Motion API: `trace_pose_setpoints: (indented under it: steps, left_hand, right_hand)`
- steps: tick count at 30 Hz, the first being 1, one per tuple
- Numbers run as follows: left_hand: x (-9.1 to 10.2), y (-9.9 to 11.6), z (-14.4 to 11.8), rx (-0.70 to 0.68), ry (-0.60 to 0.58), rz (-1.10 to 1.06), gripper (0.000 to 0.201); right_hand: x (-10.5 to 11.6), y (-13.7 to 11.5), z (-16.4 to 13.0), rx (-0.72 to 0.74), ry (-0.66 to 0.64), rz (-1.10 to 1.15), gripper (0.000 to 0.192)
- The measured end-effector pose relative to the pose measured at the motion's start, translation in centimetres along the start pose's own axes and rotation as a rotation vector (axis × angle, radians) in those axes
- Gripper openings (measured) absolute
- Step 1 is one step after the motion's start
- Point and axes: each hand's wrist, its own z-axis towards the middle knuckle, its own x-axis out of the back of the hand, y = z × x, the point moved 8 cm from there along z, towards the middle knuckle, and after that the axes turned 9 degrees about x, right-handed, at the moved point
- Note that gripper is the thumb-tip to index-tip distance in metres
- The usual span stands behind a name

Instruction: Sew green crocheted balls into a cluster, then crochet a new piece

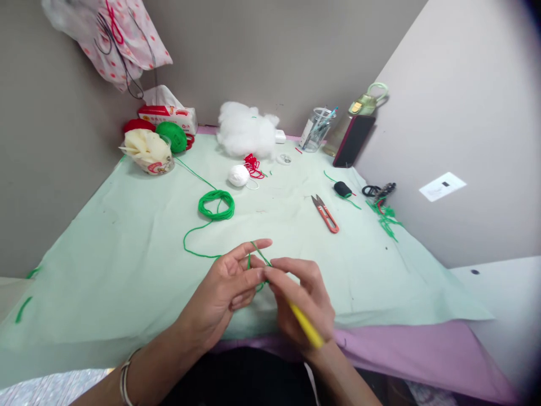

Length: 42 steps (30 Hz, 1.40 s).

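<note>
Two hands meeting over our bench, left hand half curled with green yarn looped round its fingers, right hand pinched on a yellow crochet hook at that loop, yarn coil lying further back.

Directly ahead of my hands the pale green cloth lies bare up to the green yarn coil — its loose strand loops back toward my left hand. To the right, open cloth runs to the orange snips. The far edge is crowded: bowl, tissue box, white stuffing, jar of tools, bottle. Walls close both sides (the right one nearer) — green scraps lie by it.
</note>
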Motion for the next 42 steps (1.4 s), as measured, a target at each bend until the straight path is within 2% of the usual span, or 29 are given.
trace_pose_setpoints:
  steps: [3,6,8,14,20,24,27,30,33,35,42]
  left_hand:
    - [0.3,0.5,0.1,-0.009,0.010,-0.065,0.040]
    - [0.2,1.1,0.0,-0.063,0.036,-0.006,0.038]
    - [0.0,1.2,-0.2,-0.081,0.049,0.029,0.037]
    - [0.0,1.2,-0.4,-0.097,0.058,0.065,0.036]
    - [0.1,1.4,-0.3,-0.100,0.055,0.093,0.032]
    - [0.3,1.4,-0.4,-0.108,0.075,0.121,0.032]
    - [0.6,1.5,-0.6,-0.141,0.111,0.160,0.036]
    - [1.0,1.6,-0.8,-0.203,0.175,0.248,0.037]
    - [1.3,1.7,-0.9,-0.243,0.215,0.331,0.037]
    - [1.4,1.8,-0.9,-0.254,0.234,0.357,0.037]
    - [1.0,2.4,-1.2,-0.288,0.288,0.423,0.031]
  right_hand:
    - [0.7,2.4,-0.1,-0.297,0.192,0.318,0.028]
    - [-0.6,3.8,-0.4,-0.491,0.209,0.590,0.023]
    - [-1.4,4.1,-0.6,-0.543,0.181,0.657,0.021]
    - [-1.5,4.4,-1.1,-0.585,0.173,0.659,0.021]
    - [-1.6,5.1,-1.4,-0.655,0.241,0.796,0.021]
    - [-1.2,4.9,-1.1,-0.625,0.216,0.759,0.022]
    - [-0.3,4.1,-0.8,-0.549,0.156,0.583,0.023]
    - [0.4,2.9,-0.3,-0.399,0.084,0.396,0.027]
    - [0.5,1.7,0.1,-0.217,0.070,0.309,0.030]
    - [0.3,1.3,0.1,-0.146,0.063,0.268,0.030]
    - [0.1,1.3,0.4,-0.127,0.051,0.259,0.030]
